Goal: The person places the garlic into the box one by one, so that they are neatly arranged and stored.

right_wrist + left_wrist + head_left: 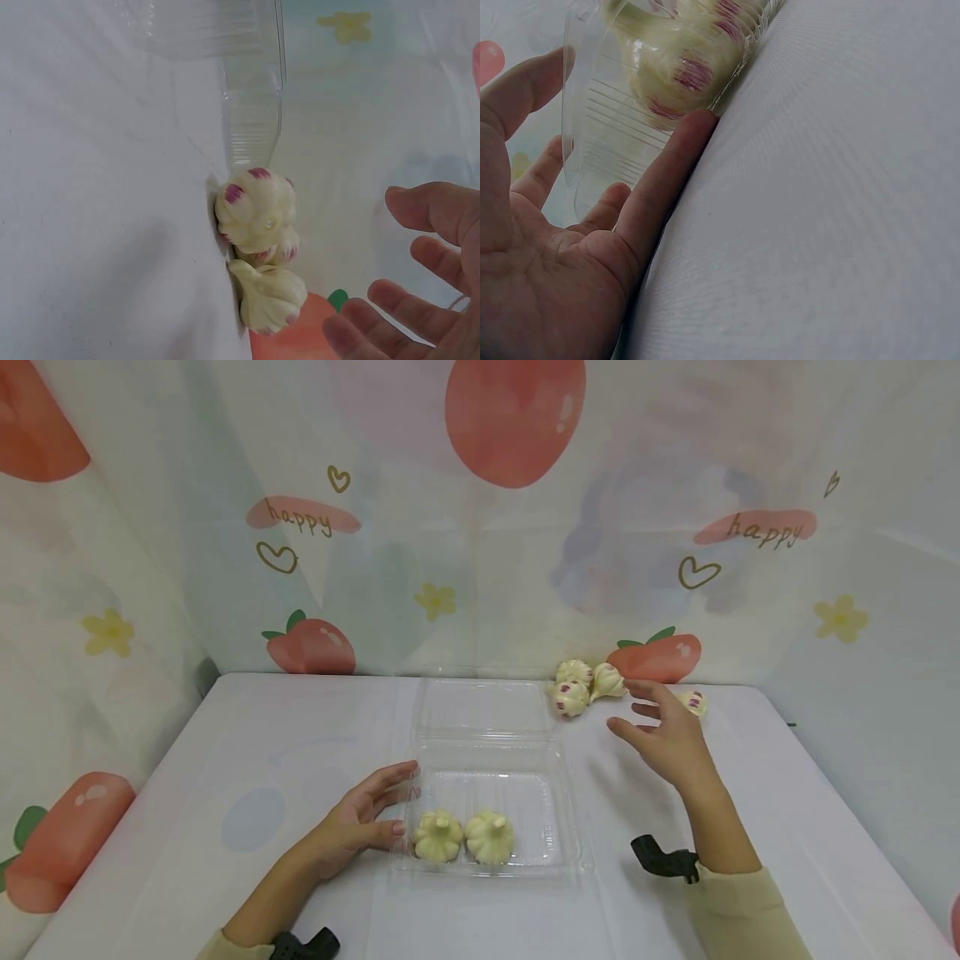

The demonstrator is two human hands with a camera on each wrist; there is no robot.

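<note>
A clear plastic clamshell box (pixel 525 810) lies with its lid (pixel 483 706) folded back toward the wall. Two garlic bulbs (pixel 490 837) sit side by side in the near left part of its base. My left hand (pixel 360 822) rests at the box's left side, its fingers extended and fingertips at the wall, as the left wrist view also shows. My right hand (pixel 663 735) is over the far right of the table, fingers spread and nothing in them. Just left of its fingertips is a cluster of three garlic bulbs (pixel 572 698). Another garlic bulb (pixel 692 702) is partly hidden behind that hand.
A white cloth covers the table (pixel 315 718). At its back edge hangs a printed curtain (pixel 480 568) with balloons and flowers. Black wrist cameras (pixel 666 860) are strapped on both forearms.
</note>
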